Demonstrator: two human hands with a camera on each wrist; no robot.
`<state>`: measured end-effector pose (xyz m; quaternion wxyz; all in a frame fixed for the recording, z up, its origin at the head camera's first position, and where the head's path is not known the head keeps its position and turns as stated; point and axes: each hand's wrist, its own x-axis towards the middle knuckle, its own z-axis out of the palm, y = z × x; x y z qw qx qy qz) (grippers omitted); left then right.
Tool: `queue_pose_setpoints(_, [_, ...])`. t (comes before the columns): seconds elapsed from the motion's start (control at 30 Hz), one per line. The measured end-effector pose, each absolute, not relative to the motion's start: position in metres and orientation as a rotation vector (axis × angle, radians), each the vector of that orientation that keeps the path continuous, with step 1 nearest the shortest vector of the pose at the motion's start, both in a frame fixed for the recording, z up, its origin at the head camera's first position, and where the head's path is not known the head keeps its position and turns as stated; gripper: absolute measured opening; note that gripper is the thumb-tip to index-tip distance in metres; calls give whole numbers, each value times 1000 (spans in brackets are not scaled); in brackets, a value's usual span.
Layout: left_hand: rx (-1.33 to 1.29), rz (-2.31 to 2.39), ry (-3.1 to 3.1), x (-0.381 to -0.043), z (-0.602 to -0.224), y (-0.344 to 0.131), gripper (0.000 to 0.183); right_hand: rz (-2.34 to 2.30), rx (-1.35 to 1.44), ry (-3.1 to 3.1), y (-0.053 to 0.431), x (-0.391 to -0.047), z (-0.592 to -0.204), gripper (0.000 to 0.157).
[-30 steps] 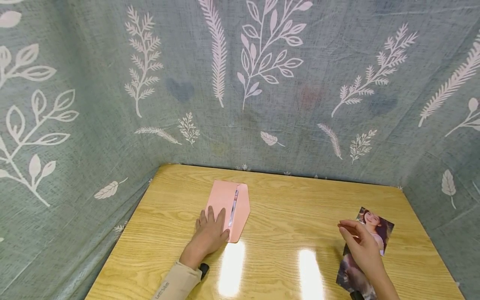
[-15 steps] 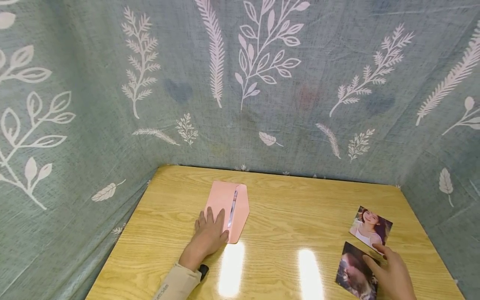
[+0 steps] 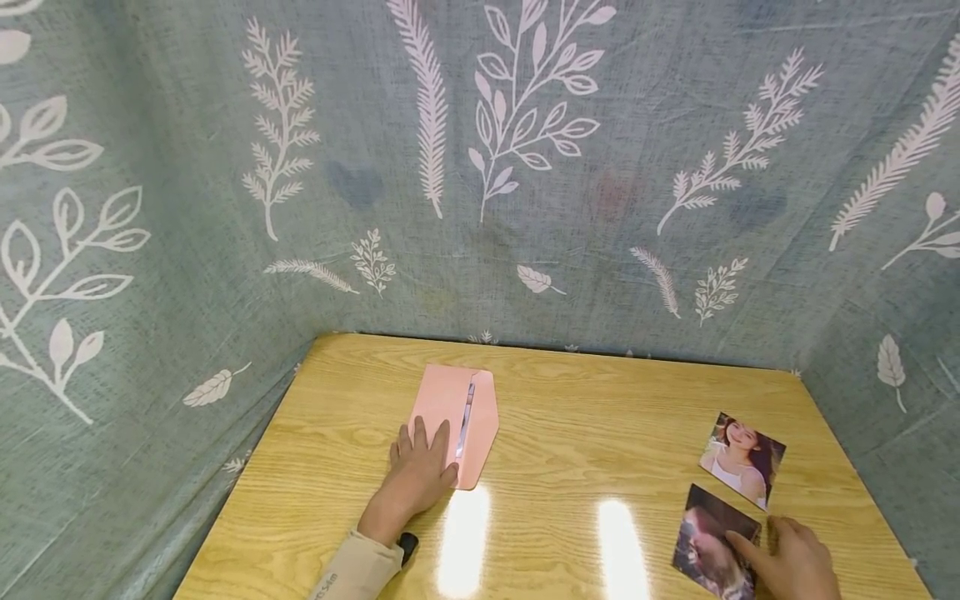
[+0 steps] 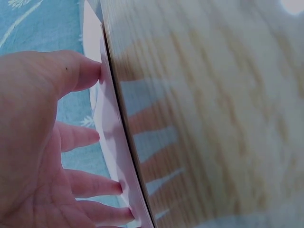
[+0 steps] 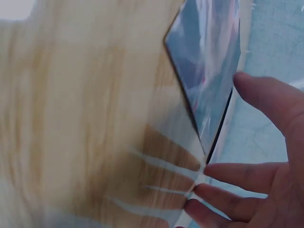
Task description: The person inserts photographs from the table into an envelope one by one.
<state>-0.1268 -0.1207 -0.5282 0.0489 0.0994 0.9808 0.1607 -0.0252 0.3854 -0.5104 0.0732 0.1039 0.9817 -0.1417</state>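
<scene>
In the head view my left hand [image 3: 422, 473] rests with spread, straight fingers on a pink envelope [image 3: 442, 390]. The envelope's flap side points right, and a strip of a picture shows through its slit. The left wrist view has thumb and fingertips touching the envelope [image 4: 111, 118]. At the lower right my right hand [image 3: 795, 560] has its thumb on a dark, glossy photo [image 3: 705, 533]. Its other fingers, fairly straight, touch the table beside that photo's right corner, as the right wrist view also shows. Just beyond lies a second photo [image 3: 738, 467], a portrait of a person.
The wooden table [image 3: 585, 417] carries two bright light reflections near its front. A grey-green cloth with white leaf prints [image 3: 450, 275] hangs round the back and both sides. A black band [image 3: 408, 546] sits at my left wrist.
My right hand has drawn back from above the photos and come down at the near one's right corner, uncovering the portrait. The left hand stays on the envelope.
</scene>
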Motion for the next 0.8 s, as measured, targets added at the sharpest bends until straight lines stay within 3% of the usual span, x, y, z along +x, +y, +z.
queue_pose_setpoints(0.17, [315, 492, 2986, -126, -529, -121, 69, -380, 297, 2860, 383, -25, -512, 91])
queue_pose_setpoints(0.37, [328, 480, 2999, -126, -529, -121, 69, -430, 344, 2897, 378, -25, -512, 89])
queue_pose_setpoints(0.57, [327, 481, 2987, -126, -530, -121, 69, -415, 452, 2826, 376, -25, -511, 100])
queue_pose_setpoints(0.8, [318, 490, 2990, -127, -529, -120, 69, -448, 437, 2865, 376, -26, -510, 94])
